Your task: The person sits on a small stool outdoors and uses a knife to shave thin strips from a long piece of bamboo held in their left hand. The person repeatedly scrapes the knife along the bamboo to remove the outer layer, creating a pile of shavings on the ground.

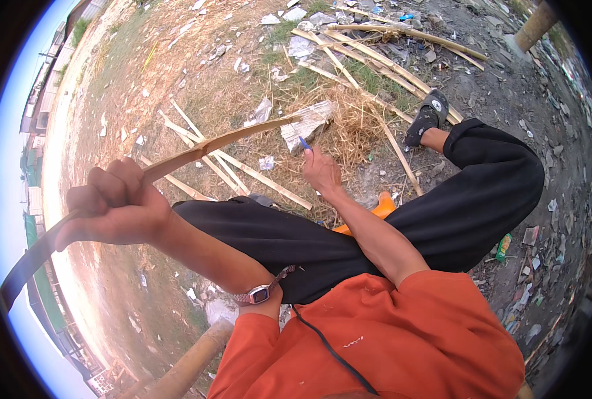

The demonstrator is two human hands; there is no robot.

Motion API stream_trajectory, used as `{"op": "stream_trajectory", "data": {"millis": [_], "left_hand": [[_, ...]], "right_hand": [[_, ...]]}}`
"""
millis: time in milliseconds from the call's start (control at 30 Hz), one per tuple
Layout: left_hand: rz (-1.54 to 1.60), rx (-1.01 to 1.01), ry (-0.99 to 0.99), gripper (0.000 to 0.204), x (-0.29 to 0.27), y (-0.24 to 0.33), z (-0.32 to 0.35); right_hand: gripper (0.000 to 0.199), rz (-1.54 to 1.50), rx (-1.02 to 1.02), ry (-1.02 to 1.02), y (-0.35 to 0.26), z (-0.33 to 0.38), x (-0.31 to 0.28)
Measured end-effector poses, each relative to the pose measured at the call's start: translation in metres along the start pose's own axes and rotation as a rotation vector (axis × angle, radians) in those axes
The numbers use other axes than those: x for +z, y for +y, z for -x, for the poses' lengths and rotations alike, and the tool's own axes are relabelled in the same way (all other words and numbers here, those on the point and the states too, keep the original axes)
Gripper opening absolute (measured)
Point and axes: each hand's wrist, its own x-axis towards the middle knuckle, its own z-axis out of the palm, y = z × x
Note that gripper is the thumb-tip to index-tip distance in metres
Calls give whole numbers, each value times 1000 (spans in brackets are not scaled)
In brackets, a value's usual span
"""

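My left hand (113,203) is raised and closed around a long thin bamboo strip (216,143), which runs from the lower left rim up toward the middle of the ground. A wristwatch (264,290) sits on that forearm. My right hand (322,171) reaches down between my knees toward a heap of dry straw (352,123) and pinches a small blue object (304,142) in its fingertips. I sit with black trousers (469,199) and an orange shirt, right foot in a dark sandal (429,116).
Several split bamboo slats (242,166) lie on the dirt ahead, and longer poles (389,63) lie farther back. Scraps of paper and plastic litter the ground. An orange object (384,203) shows under my legs. A thick pole (189,366) stands at lower left.
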Motion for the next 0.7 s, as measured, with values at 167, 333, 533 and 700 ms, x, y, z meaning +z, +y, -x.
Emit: {"op": "stream_trajectory", "data": {"millis": [167, 333, 533, 700], "left_hand": [[-43, -13, 22, 62, 0, -2, -1], [-58, -15, -1, 62, 12, 0, 0], [-135, -16, 72, 62, -1, 1, 1], [-24, -17, -29, 62, 8, -1, -2]], "right_hand": [[33, -253, -243, 121, -8, -3, -6], [36, -22, -4, -20, -12, -19, 13], [36, -30, -99, -40, -53, -14, -10], [40, 284, 137, -294, 43, -40, 28]]}}
